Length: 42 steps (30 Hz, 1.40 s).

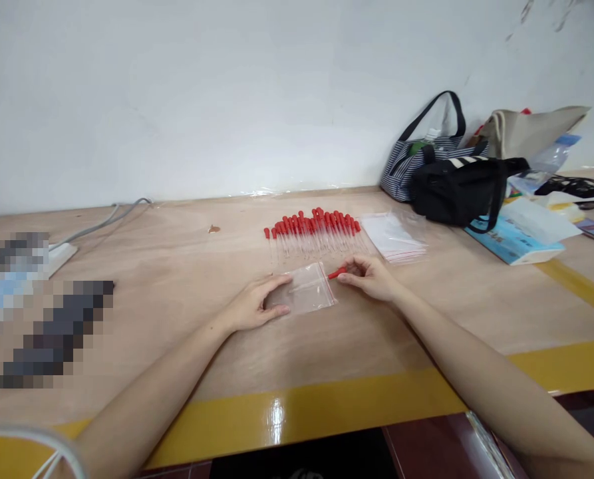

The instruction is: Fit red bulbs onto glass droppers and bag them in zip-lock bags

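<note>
A clear zip bag [304,293] with a red line along its mouth lies flat on the table, its mouth facing right. My left hand [257,303] rests on the bag's left end, thumb and fingers spread apart. Between the thumb and fingers of my right hand [369,276] is the red bulb of a dropper [336,273]; its clear tube reaches through the bag's mouth to the inside. Just beyond my hands, several droppers [316,229] with red bulbs lie side by side, bulbs toward the wall. A stack of zip bags [394,236] lies to their right.
A striped bag [401,169], a black bag [456,193] and a blue tissue pack [513,236] stand at the back right. Blurred dark objects and a power strip [62,256] with a grey cable lie at left. Yellow tape [326,399] lines the table's front edge.
</note>
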### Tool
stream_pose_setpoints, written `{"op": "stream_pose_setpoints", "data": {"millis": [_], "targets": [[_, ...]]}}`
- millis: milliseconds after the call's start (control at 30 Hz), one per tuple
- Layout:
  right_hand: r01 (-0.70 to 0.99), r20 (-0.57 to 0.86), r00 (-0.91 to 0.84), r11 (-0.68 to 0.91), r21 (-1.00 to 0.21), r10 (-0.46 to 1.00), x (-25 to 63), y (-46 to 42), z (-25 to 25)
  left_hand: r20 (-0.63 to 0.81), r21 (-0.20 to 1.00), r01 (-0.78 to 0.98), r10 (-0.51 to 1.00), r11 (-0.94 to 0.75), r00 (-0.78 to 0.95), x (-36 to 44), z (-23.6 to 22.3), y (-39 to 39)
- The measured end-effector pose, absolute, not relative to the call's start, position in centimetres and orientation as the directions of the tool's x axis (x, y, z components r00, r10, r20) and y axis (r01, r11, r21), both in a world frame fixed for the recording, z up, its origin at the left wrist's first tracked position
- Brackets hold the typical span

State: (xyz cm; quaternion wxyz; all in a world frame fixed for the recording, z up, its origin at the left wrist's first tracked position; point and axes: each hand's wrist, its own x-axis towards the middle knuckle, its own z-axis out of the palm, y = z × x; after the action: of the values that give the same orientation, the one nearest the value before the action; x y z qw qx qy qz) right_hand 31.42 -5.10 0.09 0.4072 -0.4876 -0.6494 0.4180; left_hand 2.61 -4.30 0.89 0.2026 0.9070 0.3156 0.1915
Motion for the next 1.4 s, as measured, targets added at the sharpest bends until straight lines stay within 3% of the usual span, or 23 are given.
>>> {"op": "stream_pose_setpoints", "data": {"millis": [100,233,400,533,767,1033,1167,1300,1400], "targets": [[0.361,0.183,-0.229,0.258,-0.896,0.956,30.7,-5.2,0.1,0.235,0.478,0.484,0.637,-0.733,0.734,2.8,0.9,-4.3],[0.216,0.244,-0.336,0.327,-0.920,0.910,29.9,-5.4,-0.2,0.223,0.480,0.469,0.621,-0.741,0.751,3.2,1.0,-4.3],[-0.013,0.149,-0.456,0.160,-0.987,0.877,29.3,-5.7,-0.2,0.199,0.495,0.464,0.615,-0.735,0.762,3.5,1.2,-4.4],[-0.011,0.193,-0.398,0.206,-0.979,0.897,29.5,-5.6,-0.2,0.237,0.493,0.438,0.600,-0.752,0.764,3.6,1.0,-4.4],[-0.078,0.082,-0.440,0.053,-0.996,0.894,29.6,-5.7,-0.4,0.241,0.478,0.400,0.555,-0.782,0.796,3.5,0.6,-4.2],[0.048,-0.005,-0.372,0.013,-0.999,0.928,29.2,-5.3,-0.7,0.235,0.523,0.427,0.607,-0.738,0.760,2.9,0.7,-3.9],[0.234,0.114,-0.348,0.204,-0.951,0.930,29.9,-4.7,-0.6,0.251,0.543,0.428,0.626,-0.723,0.739,2.1,0.6,-3.2],[0.448,0.286,-0.400,0.458,-0.768,0.871,30.0,-4.7,-0.5,0.263,0.552,0.419,0.628,-0.721,0.733,1.8,0.5,-2.9],[0.528,0.260,-0.364,0.428,-0.734,0.894,30.3,-4.7,-0.3,0.252,0.558,0.421,0.629,-0.716,0.735,1.9,0.6,-3.0]]}}
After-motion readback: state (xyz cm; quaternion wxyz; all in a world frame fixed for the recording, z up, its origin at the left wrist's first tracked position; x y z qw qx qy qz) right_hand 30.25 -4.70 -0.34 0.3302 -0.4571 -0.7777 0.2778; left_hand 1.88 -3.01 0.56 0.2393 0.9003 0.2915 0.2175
